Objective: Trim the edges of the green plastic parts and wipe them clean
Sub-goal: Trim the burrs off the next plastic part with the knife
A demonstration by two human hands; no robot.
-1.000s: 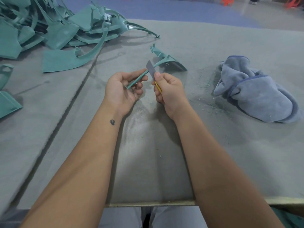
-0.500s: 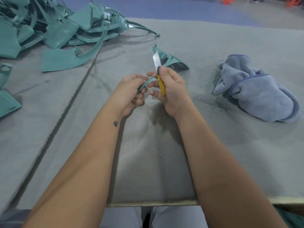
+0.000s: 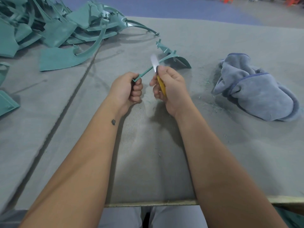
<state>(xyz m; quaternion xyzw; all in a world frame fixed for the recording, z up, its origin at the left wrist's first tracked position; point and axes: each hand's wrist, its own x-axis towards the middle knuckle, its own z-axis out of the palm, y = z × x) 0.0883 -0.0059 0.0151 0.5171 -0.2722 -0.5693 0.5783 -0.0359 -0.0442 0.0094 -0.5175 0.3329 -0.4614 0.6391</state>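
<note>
Grey felt-covered counter [image 3: 213, 153] – green shavings [image 3: 212, 107] by blue towel [image 3: 256, 96]. Left hand [image 3: 126, 89] grips green part [image 3: 171, 58]; right hand [image 3: 169, 86] grips yellow-handled knife [image 3: 160, 83]. Blue floor [image 3: 164, 7] beyond.

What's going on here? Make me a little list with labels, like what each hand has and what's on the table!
left hand: grips the near end of the green plastic part
right hand: holds the yellow-handled knife, blade up against the part's thin arm
cloth: grey-blue, crumpled, on the table to the right
pile of green parts: far left
shavings: green bits near the cloth
</note>
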